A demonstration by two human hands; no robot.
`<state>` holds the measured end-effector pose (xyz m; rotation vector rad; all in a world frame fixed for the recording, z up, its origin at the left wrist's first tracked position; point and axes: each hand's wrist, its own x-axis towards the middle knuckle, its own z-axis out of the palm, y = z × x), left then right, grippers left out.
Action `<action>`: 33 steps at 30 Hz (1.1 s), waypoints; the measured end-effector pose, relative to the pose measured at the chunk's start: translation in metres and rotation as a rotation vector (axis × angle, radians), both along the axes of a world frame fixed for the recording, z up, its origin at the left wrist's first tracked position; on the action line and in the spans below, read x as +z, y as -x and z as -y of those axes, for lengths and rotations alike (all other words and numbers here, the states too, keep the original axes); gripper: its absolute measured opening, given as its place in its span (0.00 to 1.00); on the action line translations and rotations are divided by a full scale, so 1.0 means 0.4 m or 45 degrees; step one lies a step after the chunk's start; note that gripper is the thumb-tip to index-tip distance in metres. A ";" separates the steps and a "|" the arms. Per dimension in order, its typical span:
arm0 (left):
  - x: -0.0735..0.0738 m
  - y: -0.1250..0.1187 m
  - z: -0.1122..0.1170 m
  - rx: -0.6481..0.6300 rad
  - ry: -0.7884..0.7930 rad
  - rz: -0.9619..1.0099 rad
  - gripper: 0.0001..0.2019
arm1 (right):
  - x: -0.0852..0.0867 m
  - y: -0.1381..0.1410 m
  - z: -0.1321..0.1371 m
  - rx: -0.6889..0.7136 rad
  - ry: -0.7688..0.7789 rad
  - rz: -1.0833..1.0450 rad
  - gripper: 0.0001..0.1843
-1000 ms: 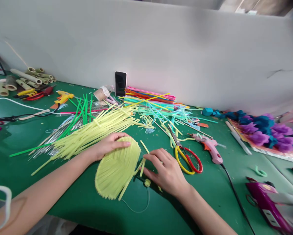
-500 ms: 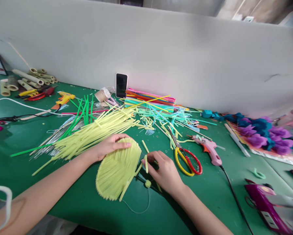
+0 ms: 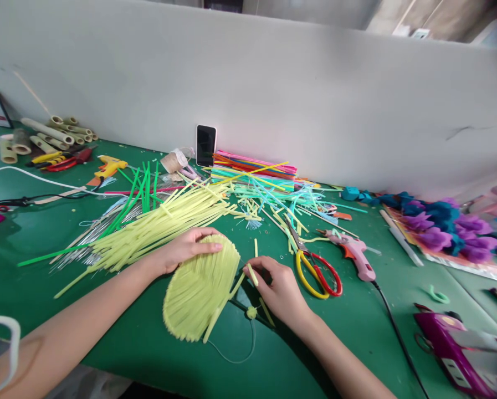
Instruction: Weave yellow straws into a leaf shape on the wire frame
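A flat oval fan of glued pale-yellow straws lies on the green table. My left hand rests flat on its top edge with the fingers stretched out. My right hand sits at the fan's right edge and pinches a short yellow straw piece between thumb and fingers. Below it lie another short straw piece, a small yellow ball and a thin wire loop.
A heap of long yellow straws lies behind the fan, with green straws and a coloured straw stack further back. Yellow-and-red scissors and a pink glue gun lie to the right. A phone leans on the wall.
My right hand has closed from flat on the table into a pinch on a short straw piece and drawn it toward the fan's edge. My left hand has stayed on the fan.
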<state>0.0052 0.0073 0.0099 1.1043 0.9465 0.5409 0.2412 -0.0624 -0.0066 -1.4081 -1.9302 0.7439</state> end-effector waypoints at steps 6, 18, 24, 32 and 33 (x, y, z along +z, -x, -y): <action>0.004 0.000 0.001 -0.026 -0.011 0.004 0.20 | -0.010 0.000 -0.003 -0.051 0.103 -0.106 0.18; 0.007 -0.001 0.004 -0.073 -0.046 0.010 0.18 | -0.001 0.002 0.000 -0.086 0.175 -0.139 0.17; 0.015 0.000 0.005 -0.089 -0.020 0.001 0.17 | 0.000 -0.013 -0.017 -0.106 0.271 -0.303 0.17; 0.011 -0.014 0.021 -0.162 -0.035 0.013 0.17 | 0.004 0.004 -0.025 -0.126 0.282 -0.491 0.13; 0.010 -0.017 0.023 -0.174 -0.039 0.016 0.17 | 0.004 0.006 -0.025 -0.126 0.284 -0.488 0.12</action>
